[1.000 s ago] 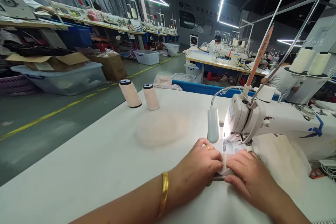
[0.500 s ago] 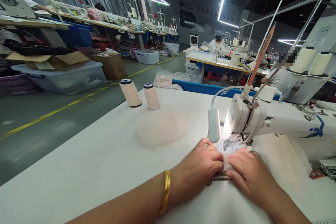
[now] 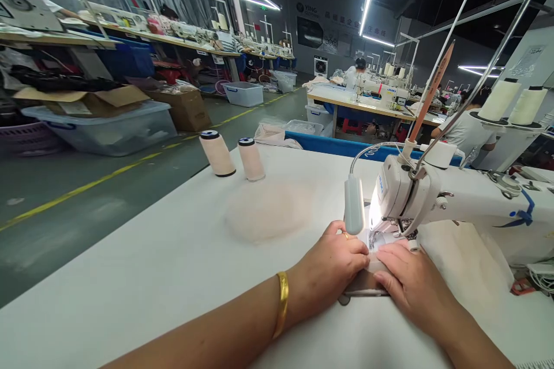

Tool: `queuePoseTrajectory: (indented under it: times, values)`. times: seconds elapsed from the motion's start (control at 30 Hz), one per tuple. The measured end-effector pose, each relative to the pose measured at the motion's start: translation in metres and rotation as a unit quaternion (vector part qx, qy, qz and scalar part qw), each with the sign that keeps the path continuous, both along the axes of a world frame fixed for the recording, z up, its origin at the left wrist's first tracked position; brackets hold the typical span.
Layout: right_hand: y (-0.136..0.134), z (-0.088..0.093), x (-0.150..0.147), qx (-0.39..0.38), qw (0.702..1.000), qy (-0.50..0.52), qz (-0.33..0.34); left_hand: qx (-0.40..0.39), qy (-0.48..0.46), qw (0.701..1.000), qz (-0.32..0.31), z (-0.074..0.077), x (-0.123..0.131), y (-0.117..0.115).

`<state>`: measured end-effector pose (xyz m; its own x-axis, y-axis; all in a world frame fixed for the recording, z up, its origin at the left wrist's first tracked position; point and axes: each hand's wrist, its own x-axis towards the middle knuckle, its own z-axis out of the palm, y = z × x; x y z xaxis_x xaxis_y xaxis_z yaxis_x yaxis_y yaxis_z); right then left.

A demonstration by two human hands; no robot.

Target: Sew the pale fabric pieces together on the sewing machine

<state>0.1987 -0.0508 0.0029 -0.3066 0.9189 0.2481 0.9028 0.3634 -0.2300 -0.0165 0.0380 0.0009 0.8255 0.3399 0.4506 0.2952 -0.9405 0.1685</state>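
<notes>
My left hand (image 3: 335,256), a gold bangle on its wrist, has its fingers curled onto a thin pale piece of fabric (image 3: 374,265) at the sewing machine's needle area. Opposite it, my right hand (image 3: 411,277) grips the fabric's other side, thumb and fingers close together. Most of the fabric is hidden under both hands. Just beyond my fingertips is the presser foot (image 3: 371,238) of the white sewing machine (image 3: 459,202). A small lamp (image 3: 354,206) on a bent neck lights this spot.
Two pale thread cones (image 3: 217,154) stand at the white table's (image 3: 173,277) far edge. Beige fabric (image 3: 470,251) lies under the machine arm. A thread stand with cream cones (image 3: 500,100) rises at right. Beyond are a blue cloth trough (image 3: 320,143) and co-workers at other machines.
My left hand has shifted slightly forward and away from the metal plate's near edge, baring more of that plate. The right hand has barely moved.
</notes>
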Motion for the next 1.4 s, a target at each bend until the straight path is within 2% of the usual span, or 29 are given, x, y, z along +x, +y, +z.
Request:
queuePoseTrajectory:
  times: [0.33,0.57,0.7,0.8,0.9,0.97,1.03,1.1,1.17,1.23,1.4]
  values:
    - [0.006,-0.003,0.001,-0.007,0.999,-0.010,-0.030,0.014,0.006,1.000,0.023,-0.003,0.005,0.008]
    - [0.008,-0.009,0.004,0.040,0.998,0.009,-0.036,0.014,0.003,0.999,0.042,0.000,0.007,0.008]
    - [0.008,-0.009,0.005,0.039,0.999,0.020,-0.025,-0.005,0.011,0.998,0.055,0.005,0.006,0.007]
    - [0.006,-0.007,0.005,0.019,0.999,0.035,-0.016,-0.021,0.043,0.994,0.093,0.011,0.005,0.005]
    - [0.003,-0.004,0.003,0.031,0.998,0.058,0.007,0.001,0.077,0.987,0.143,0.019,0.006,-0.001]
    - [0.001,0.000,0.000,0.049,0.994,0.079,0.050,0.023,0.083,0.984,0.153,0.023,0.005,-0.007]
    - [-0.002,0.004,-0.003,0.061,0.988,0.096,0.100,0.016,0.066,0.989,0.128,0.027,0.004,-0.014]
    - [-0.003,0.007,-0.005,0.061,0.985,0.100,0.125,-0.022,0.047,0.996,0.075,0.030,0.001,-0.020]
    - [-0.004,0.007,-0.005,0.052,0.988,0.080,0.118,-0.066,0.043,0.996,0.035,0.030,-0.003,-0.023]
    - [-0.004,0.005,-0.004,0.046,0.993,0.048,0.102,-0.091,0.049,0.994,0.023,0.028,-0.006,-0.022]
    - [-0.003,-0.001,0.003,0.063,0.993,0.026,0.092,-0.076,0.036,0.996,0.017,0.014,-0.008,-0.015]
